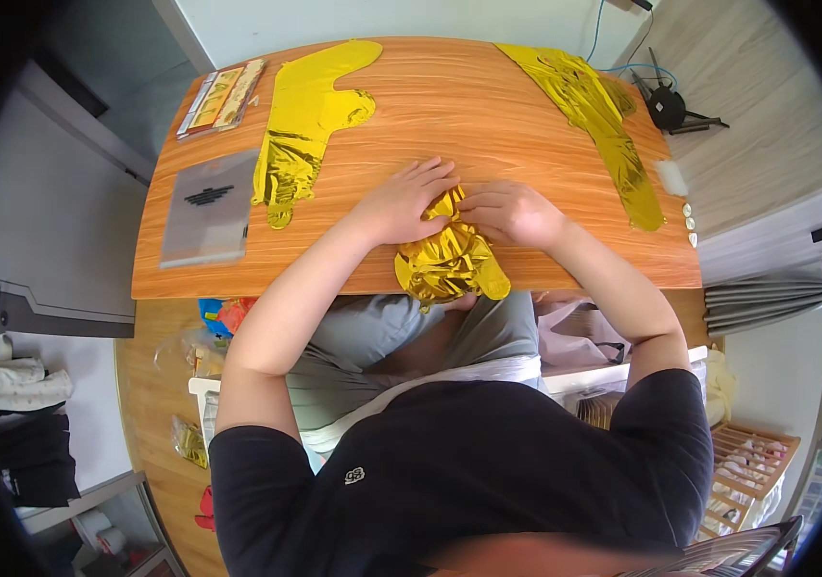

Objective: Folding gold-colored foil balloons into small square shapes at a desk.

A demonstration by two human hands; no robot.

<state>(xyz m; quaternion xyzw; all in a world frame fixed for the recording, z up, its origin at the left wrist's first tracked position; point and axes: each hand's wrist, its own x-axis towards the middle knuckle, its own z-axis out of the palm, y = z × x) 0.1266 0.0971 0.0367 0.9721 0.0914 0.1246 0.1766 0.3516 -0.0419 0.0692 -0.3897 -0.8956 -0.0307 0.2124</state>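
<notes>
A crumpled gold foil balloon (444,264), flat and without air, lies at the table's near edge, and its lower end hangs slightly over that edge. My left hand (406,202) lies against its upper left side, fingers stretched out on the tabletop and thumb touching the foil. From the other side my right hand (517,213) has its fingers bent and pinched on the upper part of the balloon. A smooth, flattened gold foil balloon (300,111) is spread out at the left. Another long gold foil piece (589,111) lies along the right side.
On the wooden table (430,115) are a clear plastic bag (207,216) and a stack of printed packets (223,101), both at the left. A black router (666,108) with cables stands beyond the right edge. Small white round pieces (689,224) line that edge.
</notes>
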